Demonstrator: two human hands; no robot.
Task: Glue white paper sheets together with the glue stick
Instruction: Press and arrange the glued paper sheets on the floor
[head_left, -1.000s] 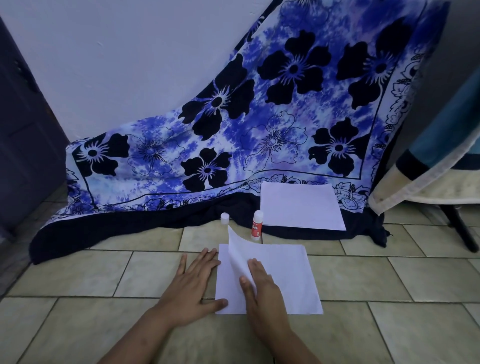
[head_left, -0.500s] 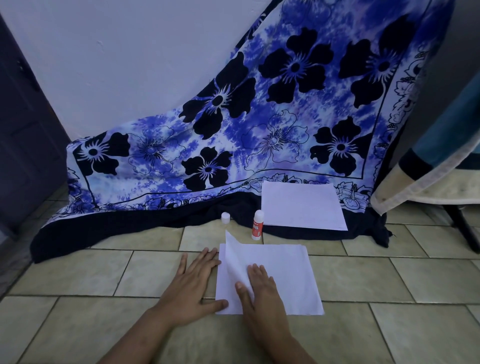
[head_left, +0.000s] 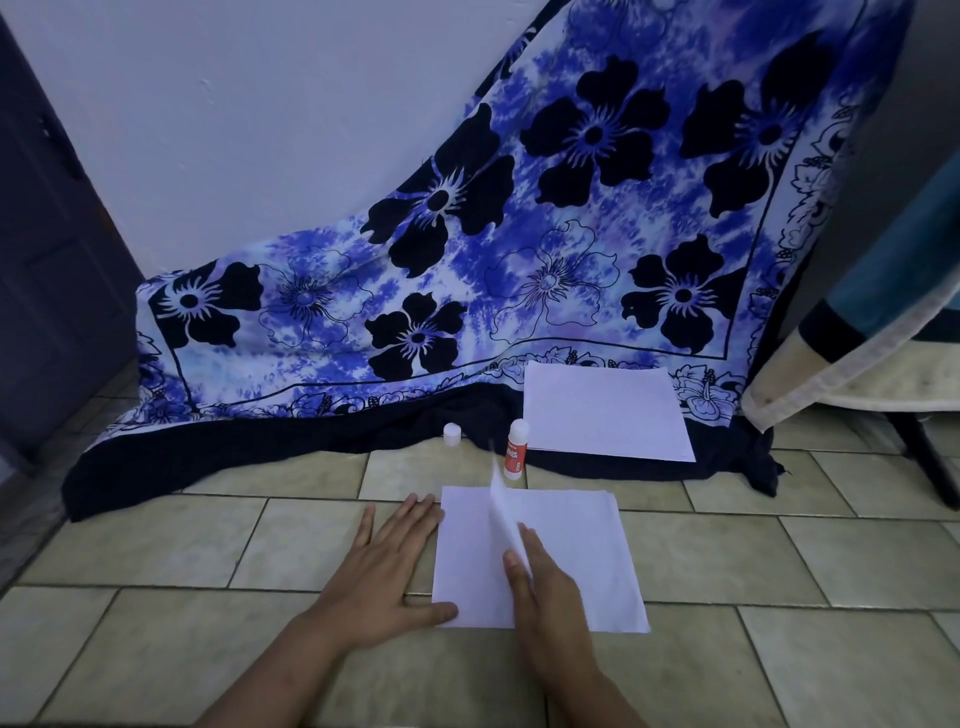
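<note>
Currently left hand (head_left: 387, 582), right hand (head_left: 545, 587) flat, fingers straight, pinning white paper sheets (head_left: 582, 561) to tiled floor (head_left: 156, 545). Risk: raised flap (head_left: 501, 501) lands skewed or creases.

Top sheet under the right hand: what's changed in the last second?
The lifted flap of the top sheet swung rightward and now stands nearly edge-on, blurred. Nothing was taken hold of or let go. The right hand stays flat on the paper, the left hand flat at its left edge, thumb on the near corner. The glue stick, cap and far sheet have not moved.
</note>
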